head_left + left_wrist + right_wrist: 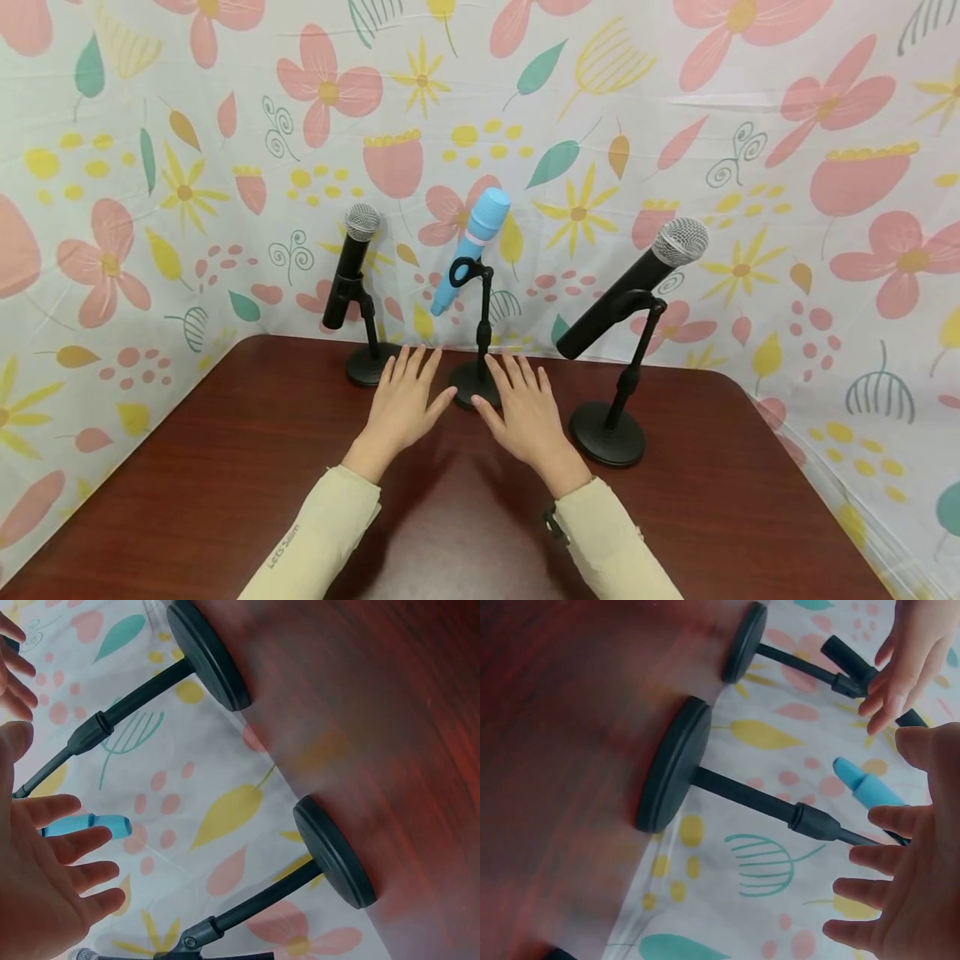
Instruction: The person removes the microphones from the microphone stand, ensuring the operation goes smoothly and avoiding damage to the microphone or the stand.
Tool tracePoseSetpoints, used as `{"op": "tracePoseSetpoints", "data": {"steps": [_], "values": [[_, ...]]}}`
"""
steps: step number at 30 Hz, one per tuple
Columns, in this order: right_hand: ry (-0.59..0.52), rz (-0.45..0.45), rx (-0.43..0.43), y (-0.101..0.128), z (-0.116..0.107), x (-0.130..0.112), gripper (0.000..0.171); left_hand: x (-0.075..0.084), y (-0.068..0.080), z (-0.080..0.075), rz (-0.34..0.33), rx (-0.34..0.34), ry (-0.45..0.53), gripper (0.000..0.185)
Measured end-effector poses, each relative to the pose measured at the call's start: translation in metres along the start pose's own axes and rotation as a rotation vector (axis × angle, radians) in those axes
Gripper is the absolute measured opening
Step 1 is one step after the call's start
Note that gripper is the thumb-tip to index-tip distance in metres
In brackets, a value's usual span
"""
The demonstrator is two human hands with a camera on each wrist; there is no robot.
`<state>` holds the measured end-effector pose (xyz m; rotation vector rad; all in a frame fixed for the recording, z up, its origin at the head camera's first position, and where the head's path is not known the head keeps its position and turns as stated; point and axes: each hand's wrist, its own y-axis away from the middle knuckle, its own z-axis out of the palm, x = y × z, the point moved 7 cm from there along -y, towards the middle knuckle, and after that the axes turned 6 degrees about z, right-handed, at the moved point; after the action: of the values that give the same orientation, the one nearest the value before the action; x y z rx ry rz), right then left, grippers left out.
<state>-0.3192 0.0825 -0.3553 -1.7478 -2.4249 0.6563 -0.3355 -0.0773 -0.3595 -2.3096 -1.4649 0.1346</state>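
My left hand (401, 408) is held palm down above the table, fingers spread and straight, with nothing in it. Beside it, my right hand (528, 412) is also spread and holds nothing. Between and beyond the fingertips stands a blue microphone (472, 246) clipped in a black desk stand (483, 333). To the left, a black microphone (350, 267) with a silver mesh head leans in its own stand (366, 364). A larger-looking black microphone (633, 287) rests tilted in a stand (607, 433) right of my right hand. In the left wrist view, the blue microphone (112, 825) shows partly behind my fingers.
The dark red-brown wooden table (247, 467) runs back to a floral-patterned cloth (255, 142) that hangs behind and beside it. The three round stand bases sit toward the table's far side.
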Motion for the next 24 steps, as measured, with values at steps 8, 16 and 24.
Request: {"op": "tracePoseSetpoints", "data": {"steps": [8, 16, 24], "values": [[-0.004, -0.042, -0.033, -0.013, -0.010, -0.011, 0.065, 0.000, -0.003, -0.014, 0.060, 0.090, -0.013, 0.059], [-0.025, -0.087, -0.048, -0.023, -0.013, -0.025, 0.065, -0.004, -0.004, -0.027, 0.088, 0.153, -0.032, 0.056], [-0.040, -0.106, -0.048, -0.035, -0.015, -0.036, 0.064, -0.011, -0.004, -0.040, 0.091, 0.209, -0.034, 0.055]]}}
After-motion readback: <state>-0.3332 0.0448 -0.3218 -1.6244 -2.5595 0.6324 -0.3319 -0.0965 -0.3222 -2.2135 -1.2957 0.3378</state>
